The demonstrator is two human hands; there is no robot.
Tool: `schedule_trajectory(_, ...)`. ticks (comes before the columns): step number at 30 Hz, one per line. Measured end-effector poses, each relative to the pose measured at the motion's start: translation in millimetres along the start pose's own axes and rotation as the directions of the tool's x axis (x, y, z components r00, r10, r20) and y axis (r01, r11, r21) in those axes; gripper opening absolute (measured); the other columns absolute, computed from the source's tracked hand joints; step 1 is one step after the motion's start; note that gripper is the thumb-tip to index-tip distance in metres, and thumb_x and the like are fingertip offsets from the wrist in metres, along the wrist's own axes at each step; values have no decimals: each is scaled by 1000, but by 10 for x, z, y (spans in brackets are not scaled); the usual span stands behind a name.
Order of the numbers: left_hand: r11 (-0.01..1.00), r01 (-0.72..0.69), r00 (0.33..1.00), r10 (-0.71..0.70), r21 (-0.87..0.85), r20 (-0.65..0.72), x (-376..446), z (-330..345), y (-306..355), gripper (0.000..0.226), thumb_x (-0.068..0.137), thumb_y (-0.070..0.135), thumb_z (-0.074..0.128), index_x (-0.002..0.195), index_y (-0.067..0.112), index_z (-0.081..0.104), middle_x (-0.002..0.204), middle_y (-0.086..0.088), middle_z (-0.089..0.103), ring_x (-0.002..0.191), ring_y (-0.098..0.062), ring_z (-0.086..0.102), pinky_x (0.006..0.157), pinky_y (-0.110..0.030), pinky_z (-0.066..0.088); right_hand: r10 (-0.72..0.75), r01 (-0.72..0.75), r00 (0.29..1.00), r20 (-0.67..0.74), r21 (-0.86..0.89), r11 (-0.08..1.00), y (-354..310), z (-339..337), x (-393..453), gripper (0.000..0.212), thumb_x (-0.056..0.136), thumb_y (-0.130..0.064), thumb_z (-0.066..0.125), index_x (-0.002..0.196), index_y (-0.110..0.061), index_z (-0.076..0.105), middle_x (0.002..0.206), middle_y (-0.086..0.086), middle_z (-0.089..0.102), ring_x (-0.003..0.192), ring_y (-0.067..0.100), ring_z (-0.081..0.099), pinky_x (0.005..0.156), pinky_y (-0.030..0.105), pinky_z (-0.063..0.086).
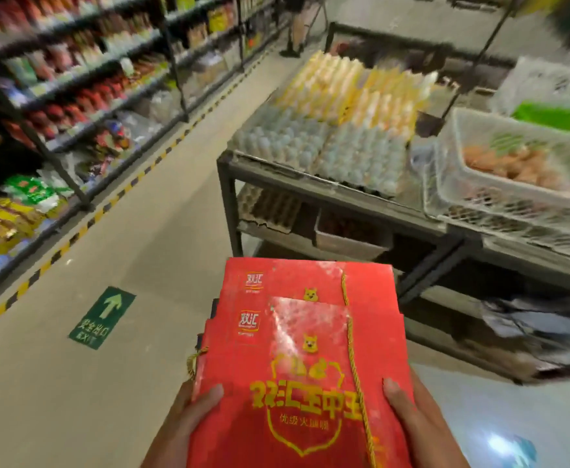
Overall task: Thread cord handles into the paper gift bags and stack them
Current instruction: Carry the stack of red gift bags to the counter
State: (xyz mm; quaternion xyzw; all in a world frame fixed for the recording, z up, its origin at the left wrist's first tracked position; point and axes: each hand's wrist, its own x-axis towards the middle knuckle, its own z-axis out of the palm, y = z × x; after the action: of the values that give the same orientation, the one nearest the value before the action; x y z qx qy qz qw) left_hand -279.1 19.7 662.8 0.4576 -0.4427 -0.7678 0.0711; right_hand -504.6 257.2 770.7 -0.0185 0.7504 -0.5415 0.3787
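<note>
Indoors, shop aisle floor [162, 265], stocked shelves [74, 79], egg trays [320, 150].

To my left ran dark shelving [74, 106] crowded with bright packets. A green exit arrow sticker [102, 317] lay on the floor, near a yellow-and-black stripe [84, 228]. Ahead on my right, a metal rack [310, 184] carried trays of eggs [324, 146], just beside white plastic crates [513, 184].
</note>
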Motion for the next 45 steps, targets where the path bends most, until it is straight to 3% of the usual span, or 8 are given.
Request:
schedule_trajectory(4, 997, -46, 996, 41, 56, 79, -147, 965, 407, 129, 14, 57, 100, 131, 17, 65, 118, -17, 76, 105, -38, 73, 89, -47, 54, -38, 57, 989, -141, 135, 989, 108, -799, -261, 44, 83, -60, 76, 126, -53, 66, 126, -22, 71, 122, 8, 65, 114, 47, 45)
schedule_trajectory(9, 987, -134, 959, 106, 90, 261, -434, 2387, 549, 95, 49, 57, 93, 135, 28, 65, 127, -10, 74, 114, -36, 72, 108, -60, 48, -85, 171, 962, -259, 330, 928, 387, -2004, -353, 95, 42, -78, 86, 126, -36, 68, 120, 5, 76, 107, 29, 74, 102, 58, 52)
schedule_trajectory(16, 974, -142, 925, 66, 178, 375, -539, 4475, 307, 64, 77, 40, 85, 135, 22, 64, 123, -16, 74, 110, -43, 72, 103, -58, 52, -69, 281, 907, -416, 474, 835, 565, -3867, -391, 27, 103, -27, 58, 130, -25, 63, 110, 18, 77, 97, 45, 74, 91, 67, 56)
schedule_trajectory(20, 964, -162, 888, 49, 211, 458, -568, 5803, 71, 94, 51, 58, 95, 132, 21, 66, 123, -16, 74, 108, -40, 73, 88, -46, 60, -50, 334, 843, -535, 448, 829, 671, -5103, -445, 24, 103, -27, 59, 126, -21, 64, 107, 20, 76, 95, 47, 74, 91, 70, 55)
schedule_trajectory(27, 868, -330, 809, 57, 371, 585, -558, 7652, -162, 71, 63, 74, 81, 120, 35, 68, 117, -2, 78, 104, -30, 76, 101, -58, 53, -106, 447, 758, -643, 395, 802, 796, -6640, -583, 44, 87, -52, 66, 124, -28, 66, 118, 18, 74, 106, 46, 71, 95, 72, 51)
schedule_trajectory(39, 777, -471, 593, -72, 418, 802, 24, 10488, -493, 68, 67, 75, 77, 124, 41, 65, 115, 8, 78, 101, -21, 77, 95, -51, 58, 30, 334, 404, -914, 179, 926, 767, -8400, -288, 23, 99, -48, 53, 117, -39, 66, 105, -15, 76, 93, -4, 71, 85, 29, 54)
schedule_trajectory(42, 740, -543, 501, -95, 398, 860, 31, 11236, -520, 59, 73, 74, 77, 119, 39, 66, 108, 13, 79, 93, -11, 77, 78, -29, 59, 85, 316, 307, -948, 186, 930, 729, -8821, -246, 35, 96, -52, 52, 126, -38, 63, 112, -23, 73, 101, -3, 69, 89, 35, 52)
schedule_trajectory(45, 708, -582, 425, -155, 400, 892, 9, 11908, -627, 65, 70, 74, 73, 125, 39, 63, 112, 12, 78, 98, -11, 76, 86, -39, 60, 124, 310, 205, -971, 185, 933, 780, -9200, -249, 29, 99, -52, 53, 122, -39, 63, 110, -30, 71, 100, -8, 67, 88, 33, 50)
